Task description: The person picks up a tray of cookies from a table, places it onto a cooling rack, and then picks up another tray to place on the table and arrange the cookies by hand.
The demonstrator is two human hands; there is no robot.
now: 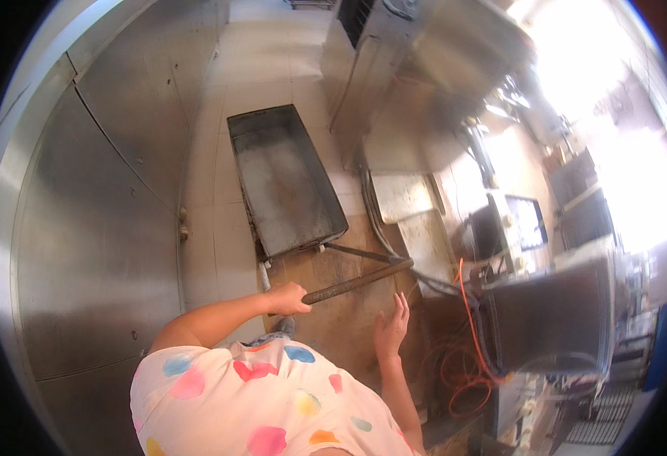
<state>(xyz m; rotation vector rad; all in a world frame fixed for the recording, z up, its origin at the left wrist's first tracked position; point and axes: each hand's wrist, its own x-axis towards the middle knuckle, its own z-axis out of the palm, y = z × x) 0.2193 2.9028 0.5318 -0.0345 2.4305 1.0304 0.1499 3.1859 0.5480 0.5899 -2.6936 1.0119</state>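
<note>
My left hand (289, 298) is wrapped round the left part of a dark cart handle bar (358, 282). A thin arm (352, 251) joins this bar to a long, low metal cart (282, 182), shaped like an open tray with raised sides. Inside the cart only its worn grey bottom shows. Just below the right end of the bar is my right hand (392, 327), apart from it, with fingers stretched out and nothing in them.
Tall steel cabinets (105, 228) line the left side. A large steel machine (417, 91) stands right of the cart, with hoses beside it. An orange cable (466, 304) hangs and coils at the right, next to a dark box-shaped unit (550, 315). Pale tiles (254, 49) cover the floor ahead.
</note>
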